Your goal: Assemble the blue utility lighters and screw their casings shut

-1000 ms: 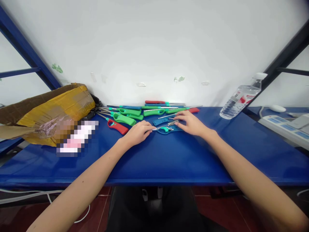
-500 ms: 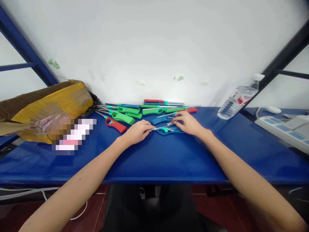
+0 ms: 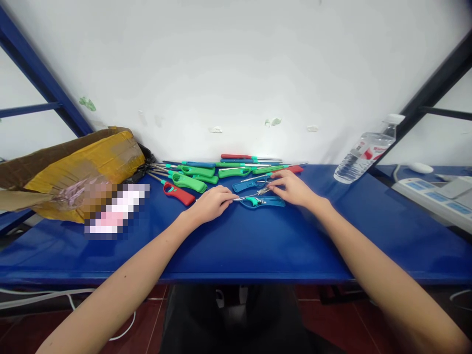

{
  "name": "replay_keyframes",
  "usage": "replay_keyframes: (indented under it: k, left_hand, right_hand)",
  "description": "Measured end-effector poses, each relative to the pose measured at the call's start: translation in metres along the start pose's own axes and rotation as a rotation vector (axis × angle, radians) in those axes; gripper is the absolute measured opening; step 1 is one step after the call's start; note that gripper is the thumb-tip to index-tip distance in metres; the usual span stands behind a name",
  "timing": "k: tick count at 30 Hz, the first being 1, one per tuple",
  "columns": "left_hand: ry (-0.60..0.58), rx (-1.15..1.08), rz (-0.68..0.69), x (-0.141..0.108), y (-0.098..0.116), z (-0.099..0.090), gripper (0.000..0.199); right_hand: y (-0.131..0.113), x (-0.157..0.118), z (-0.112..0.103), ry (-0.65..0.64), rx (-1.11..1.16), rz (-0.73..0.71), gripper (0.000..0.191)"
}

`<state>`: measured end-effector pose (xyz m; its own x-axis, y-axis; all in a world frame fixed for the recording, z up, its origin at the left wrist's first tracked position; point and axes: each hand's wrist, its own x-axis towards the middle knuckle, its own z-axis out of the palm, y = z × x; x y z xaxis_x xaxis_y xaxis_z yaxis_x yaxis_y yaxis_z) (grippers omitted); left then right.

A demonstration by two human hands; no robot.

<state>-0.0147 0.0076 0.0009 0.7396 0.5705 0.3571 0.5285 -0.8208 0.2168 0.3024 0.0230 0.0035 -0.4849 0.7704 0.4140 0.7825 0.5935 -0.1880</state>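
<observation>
Item, left hand [image 3: 212, 202], centre of frame: fingers closed over a slim metal rod [image 3: 233, 198] at the left end of an opened blue lighter shell [image 3: 272, 202]; the hold presumably keeps the piece from sliding on the desk [image 3: 258, 246].

Item, the shell: lies flat just right of the left hand, inner side upward, teal trigger [image 3: 252, 201] exposed, apparently so that its inside can be reached.

Item, right hand [image 3: 289, 188], right of centre: narrow, thumb and fingertips seemingly pinching a small metal part [image 3: 263, 191] above the shell; the tip grip suits so small a piece. Exact contact is too small to tell.

Item, blue handle piece [image 3: 243, 185]: just behind the shell, within easy reach.

Item, green lighters [image 3: 189, 182] and red lighter [image 3: 179, 193]: left of centre, nozzles toward upper left, perhaps laid there to leave the front free.
</observation>
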Motion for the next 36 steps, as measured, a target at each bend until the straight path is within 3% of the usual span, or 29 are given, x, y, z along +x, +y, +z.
replay_keyframes:
  k: [36]
  left_hand:
    - [0.001,0.0,-0.009,0.0002,0.0044,-0.0014,0.029]
  right_hand:
    - [-0.0078,0.0005,0.0045,0.004,0.032,-0.024,0.02]
